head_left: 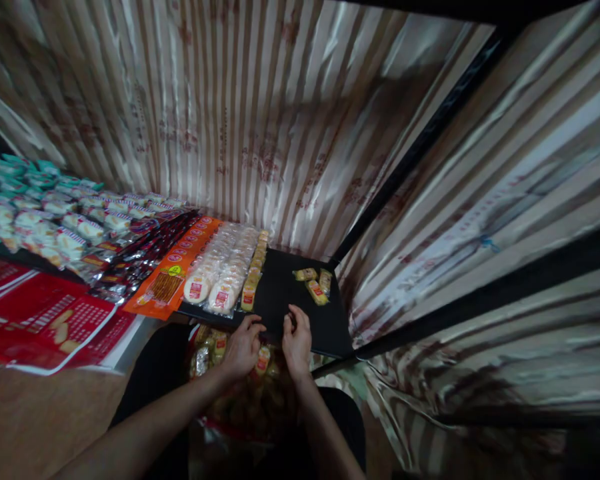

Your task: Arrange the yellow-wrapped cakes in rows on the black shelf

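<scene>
Both my hands are over the front edge of a black shelf (285, 293), above an open bag (267, 417) of small wrapped snacks between my legs. My left hand (243, 348) is loosely bent with its fingers apart, and nothing shows in it. Facing it, my right hand (297, 343) has half-curled fingers and a gap beside the thumb; no item is visible there. A row of yellow-wrapped snacks (250, 287) runs back along the shelf ahead of my left hand. Beyond my right hand lie three loose yellow packets (317, 291).
Left of the yellow row stand rows of round white crackers (223, 293), an orange snack pack (173, 277), dark shiny packets (130, 260) and white packets (73, 233). Red bags (55, 320) hang at the front left. A striped curtain (240, 120) and black frame bars (415, 147) enclose the shelf.
</scene>
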The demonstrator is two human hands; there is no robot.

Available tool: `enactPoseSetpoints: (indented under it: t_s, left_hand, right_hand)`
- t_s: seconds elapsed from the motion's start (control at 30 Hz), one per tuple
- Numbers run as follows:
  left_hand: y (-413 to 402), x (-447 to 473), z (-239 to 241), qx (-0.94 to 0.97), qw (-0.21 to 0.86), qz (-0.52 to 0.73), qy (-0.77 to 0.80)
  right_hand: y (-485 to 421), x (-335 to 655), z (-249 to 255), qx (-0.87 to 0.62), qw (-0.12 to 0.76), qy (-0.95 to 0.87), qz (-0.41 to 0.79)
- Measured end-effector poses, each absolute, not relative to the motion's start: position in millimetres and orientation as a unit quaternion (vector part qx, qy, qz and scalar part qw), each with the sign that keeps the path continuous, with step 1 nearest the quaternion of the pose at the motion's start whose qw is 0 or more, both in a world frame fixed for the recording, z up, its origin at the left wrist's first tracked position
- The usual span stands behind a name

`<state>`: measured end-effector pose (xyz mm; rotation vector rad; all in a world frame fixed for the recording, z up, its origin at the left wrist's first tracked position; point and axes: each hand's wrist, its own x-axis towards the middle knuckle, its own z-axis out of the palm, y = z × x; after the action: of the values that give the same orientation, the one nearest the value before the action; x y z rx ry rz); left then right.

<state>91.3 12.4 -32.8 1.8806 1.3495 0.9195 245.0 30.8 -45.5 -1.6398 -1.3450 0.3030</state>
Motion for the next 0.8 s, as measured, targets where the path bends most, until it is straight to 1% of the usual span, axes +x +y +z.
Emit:
enactPoseSetpoints:
  t_s: [0.1, 0.23, 0.4, 0.47, 0.6, 0.8]
  left_hand:
    - [18.1, 108.4, -30.3, 0.719, 0.341, 0.348, 0.496]
    - [30.6, 133.2, -30.6, 0.73, 0.356, 0.333, 0.479]
    - [52.1, 159.0, -29.6, 0.713, 0.378, 0.337, 0.485]
    - [62.9, 167.0, -29.2, 0.7, 0.39, 0.343, 0.491]
    - [86.0, 182.8, -29.8, 0.662, 0.407, 0.346, 0.526]
    - [107.5, 202.3, -32.9, 0.601, 0.449, 0.318, 0.58]
  right_hand:
    - [43.8, 281.7, -39.4, -0.688, 0.468, -0.552, 0.048]
    - [66.7, 323.8, -33.1, -0.721, 0.408, -0.56, -0.018]
    - [83.3, 344.2, -33.9, -0.782, 0.292, -0.548, -0.047]
    - [83.2, 342.4, -36.5, -0.791, 0.262, -0.551, -0.049]
    - [78.0, 327.7, -40.9, -0.774, 0.282, -0.566, -0.028]
    - [82.0, 310.2, -43.6, -0.745, 0.344, -0.559, 0.118]
